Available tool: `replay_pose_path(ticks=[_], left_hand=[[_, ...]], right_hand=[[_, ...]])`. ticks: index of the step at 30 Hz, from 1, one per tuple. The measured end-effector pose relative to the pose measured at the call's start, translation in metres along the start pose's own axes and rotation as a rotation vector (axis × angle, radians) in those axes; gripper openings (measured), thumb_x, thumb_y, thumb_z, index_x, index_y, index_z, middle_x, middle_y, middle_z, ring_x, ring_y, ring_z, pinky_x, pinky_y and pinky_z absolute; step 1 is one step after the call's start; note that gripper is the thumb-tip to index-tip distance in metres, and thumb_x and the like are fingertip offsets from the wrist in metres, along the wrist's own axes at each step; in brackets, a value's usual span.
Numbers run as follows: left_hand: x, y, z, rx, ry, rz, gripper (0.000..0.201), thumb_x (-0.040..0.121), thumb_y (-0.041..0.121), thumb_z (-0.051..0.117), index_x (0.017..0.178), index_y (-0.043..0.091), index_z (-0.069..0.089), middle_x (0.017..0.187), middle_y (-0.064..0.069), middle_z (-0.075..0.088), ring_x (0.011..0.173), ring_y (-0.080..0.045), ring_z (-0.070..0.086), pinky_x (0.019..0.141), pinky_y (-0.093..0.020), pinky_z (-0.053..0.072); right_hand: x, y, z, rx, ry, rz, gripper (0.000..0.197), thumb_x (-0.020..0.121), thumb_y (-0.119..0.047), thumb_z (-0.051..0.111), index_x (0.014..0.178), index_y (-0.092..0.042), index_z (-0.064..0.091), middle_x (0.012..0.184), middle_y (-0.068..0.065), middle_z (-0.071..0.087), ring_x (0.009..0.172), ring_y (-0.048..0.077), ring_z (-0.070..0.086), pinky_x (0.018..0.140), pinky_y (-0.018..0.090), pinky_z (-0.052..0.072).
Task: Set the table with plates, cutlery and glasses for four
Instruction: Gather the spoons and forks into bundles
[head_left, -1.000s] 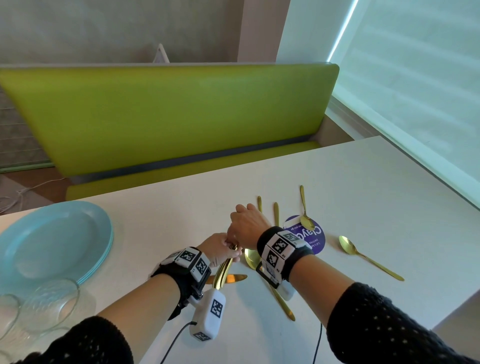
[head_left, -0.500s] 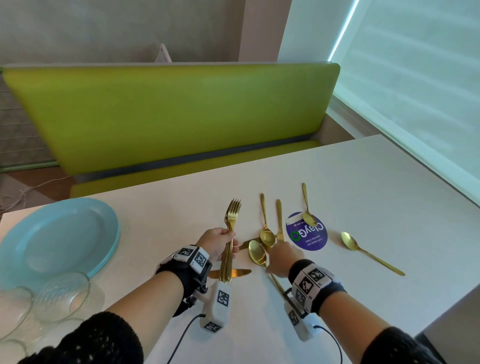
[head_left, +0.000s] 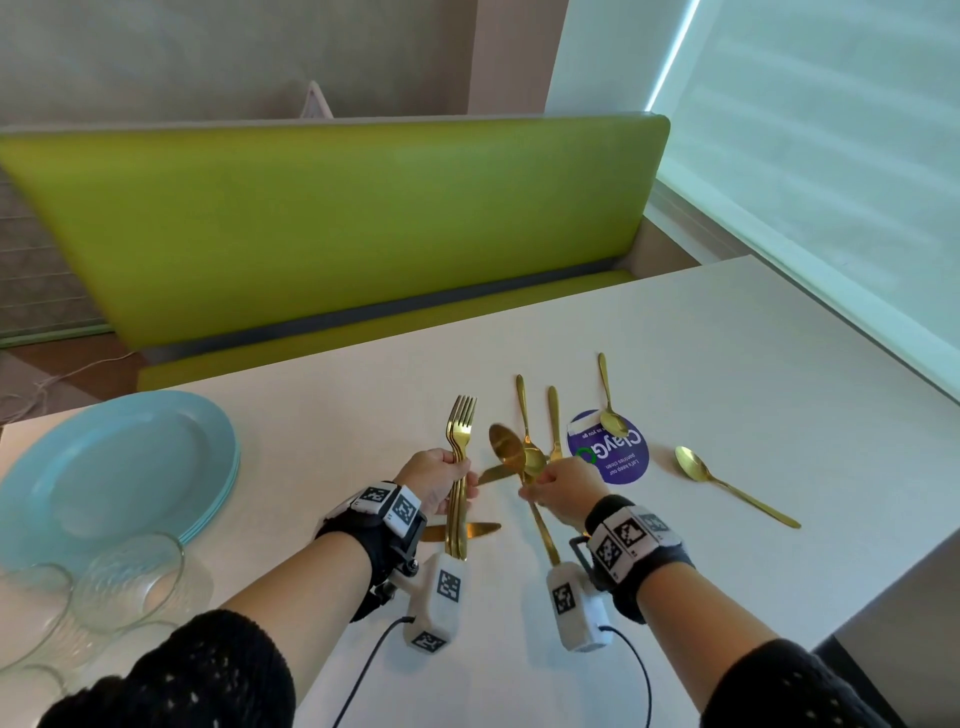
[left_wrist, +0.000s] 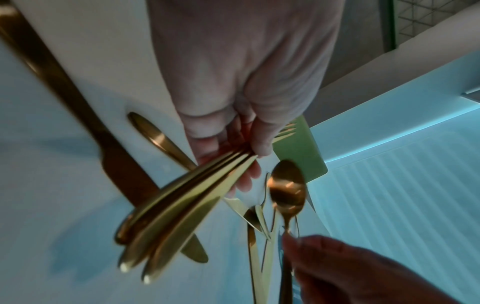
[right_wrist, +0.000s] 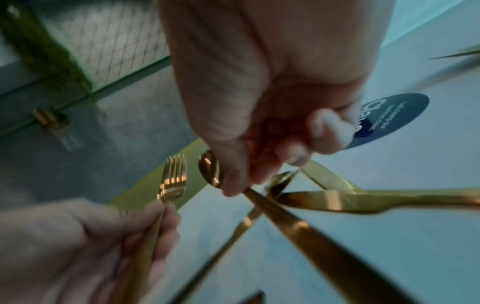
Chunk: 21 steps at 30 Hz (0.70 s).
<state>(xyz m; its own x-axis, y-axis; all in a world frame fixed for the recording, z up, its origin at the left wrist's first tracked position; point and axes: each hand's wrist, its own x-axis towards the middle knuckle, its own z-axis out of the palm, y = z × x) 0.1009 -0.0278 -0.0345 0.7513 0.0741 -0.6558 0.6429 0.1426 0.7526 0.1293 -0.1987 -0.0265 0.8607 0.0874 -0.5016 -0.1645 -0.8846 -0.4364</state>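
My left hand (head_left: 441, 475) grips a bundle of gold forks (head_left: 460, 441) by the handles, tines pointing away; the left wrist view shows the fork handles (left_wrist: 182, 205) fanned out below the left hand (left_wrist: 246, 102). Just to its right, my right hand (head_left: 550, 486) pinches a large gold spoon (head_left: 506, 447) by its stem, bowl raised above the table. In the right wrist view the right hand (right_wrist: 259, 92) holds the spoon handle (right_wrist: 298, 222), with the forks (right_wrist: 172, 179) to the left. A stack of light blue plates (head_left: 109, 467) lies at the left, clear glasses (head_left: 124, 577) in front of it.
On the white table (head_left: 727, 374) lie gold knives (head_left: 467, 530) and spoons (head_left: 524, 410), a small spoon (head_left: 610, 410) on a purple round sticker (head_left: 618, 457), and another spoon (head_left: 727, 483) at the right. A green bench (head_left: 332, 223) runs behind; the table's right edge is near.
The right hand drew back from the left hand, took the large spoon by its stem and raised it. The forks now stand up in the left hand.
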Motion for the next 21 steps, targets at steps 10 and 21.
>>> replay_pose_path(ticks=[10, 21], left_hand=[[-0.009, 0.008, 0.003, -0.107, -0.110, -0.026, 0.012, 0.097, 0.017, 0.049, 0.098, 0.007, 0.056, 0.080, -0.008, 0.064, 0.074, -0.021, 0.063, 0.068, -0.034, 0.053], [-0.003, 0.008, -0.014, -0.097, -0.085, -0.089, 0.020, 0.096, 0.016, 0.048, 0.090, 0.002, 0.061, 0.066, -0.009, 0.069, 0.061, -0.018, 0.066, 0.069, -0.031, 0.056]], right_hand=[[0.002, -0.035, -0.002, 0.595, -0.182, -0.087, 0.023, 0.088, -0.029, 0.063, 0.070, -0.015, 0.058, 0.068, 0.000, 0.057, 0.051, 0.008, 0.042, 0.047, 0.018, 0.035], [0.010, -0.048, 0.022, 0.308, -0.141, -0.212, 0.014, 0.084, -0.031, 0.068, 0.073, -0.027, 0.061, 0.079, -0.003, 0.067, 0.064, 0.006, 0.053, 0.061, 0.017, 0.043]])
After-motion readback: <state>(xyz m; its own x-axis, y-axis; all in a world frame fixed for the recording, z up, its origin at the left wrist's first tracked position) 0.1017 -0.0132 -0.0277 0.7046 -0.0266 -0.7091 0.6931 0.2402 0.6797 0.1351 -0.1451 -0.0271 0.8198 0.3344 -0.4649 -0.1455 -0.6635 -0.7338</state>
